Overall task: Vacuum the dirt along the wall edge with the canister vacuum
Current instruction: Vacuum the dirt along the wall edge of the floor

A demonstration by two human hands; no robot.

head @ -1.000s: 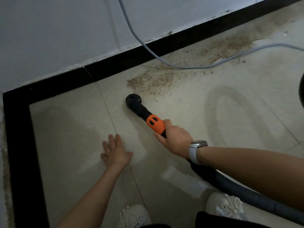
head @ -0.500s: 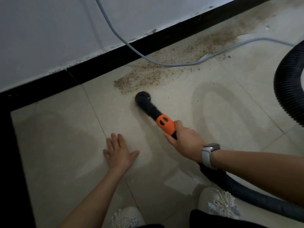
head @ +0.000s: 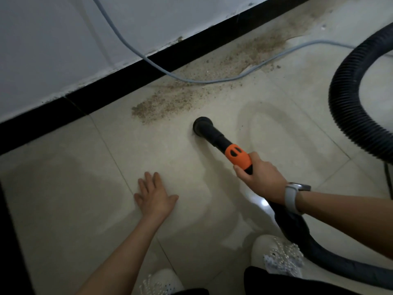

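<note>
dirt along wall, nozzle just right of its near end

Bare tile left – grey cable crosses dirt, hose right.

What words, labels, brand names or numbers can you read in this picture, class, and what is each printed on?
None can be read.
Orange vacuum handle: two dark slots, no lettering.
Watch on the right wrist: face turned away, nothing legible.
Wall, floor tiles, black hose: no markings visible.
</note>
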